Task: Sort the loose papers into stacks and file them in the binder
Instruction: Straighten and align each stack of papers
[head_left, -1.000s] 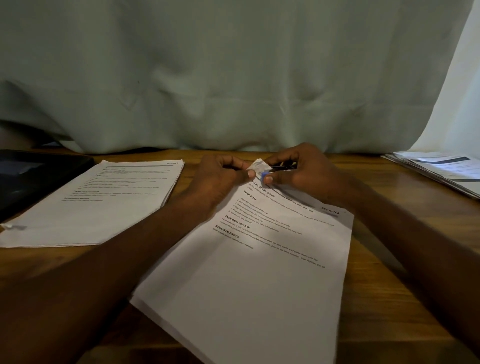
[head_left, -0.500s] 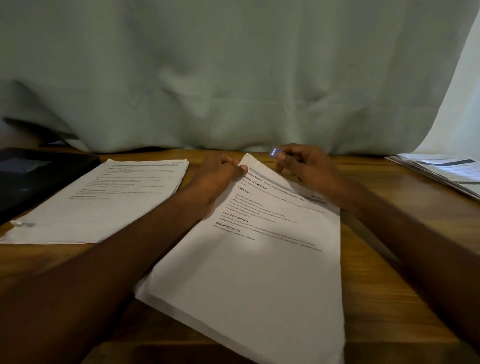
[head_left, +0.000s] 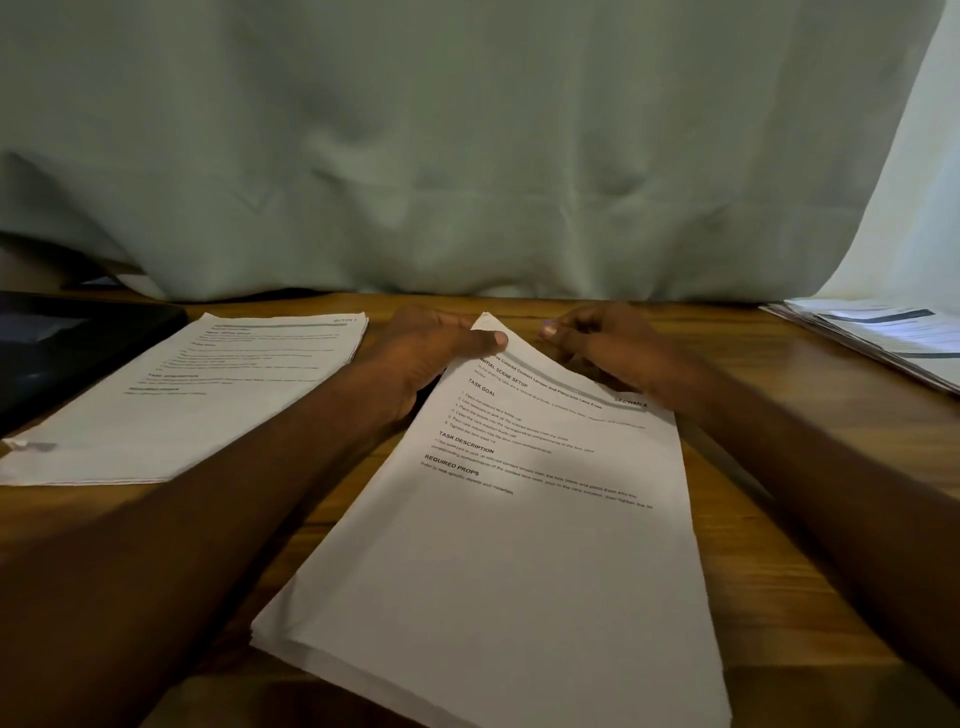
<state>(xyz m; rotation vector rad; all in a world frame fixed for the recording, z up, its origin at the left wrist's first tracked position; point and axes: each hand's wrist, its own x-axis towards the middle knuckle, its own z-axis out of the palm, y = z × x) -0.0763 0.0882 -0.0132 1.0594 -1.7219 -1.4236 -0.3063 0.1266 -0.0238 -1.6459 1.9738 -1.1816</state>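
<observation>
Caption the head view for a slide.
Left hand pinches the far corner of the middle paper stack; right hand curls beside it.

A pale green curtain (head_left: 441, 156) hangs in soft folds across the whole back, its hem meeting the far edge of the wooden table (head_left: 779, 467). At the right edge a brighter white curtain (head_left: 919, 208) falls. The light is dim.

Office desk (head_left: 810, 395), printed papers (head_left: 218, 384).
</observation>
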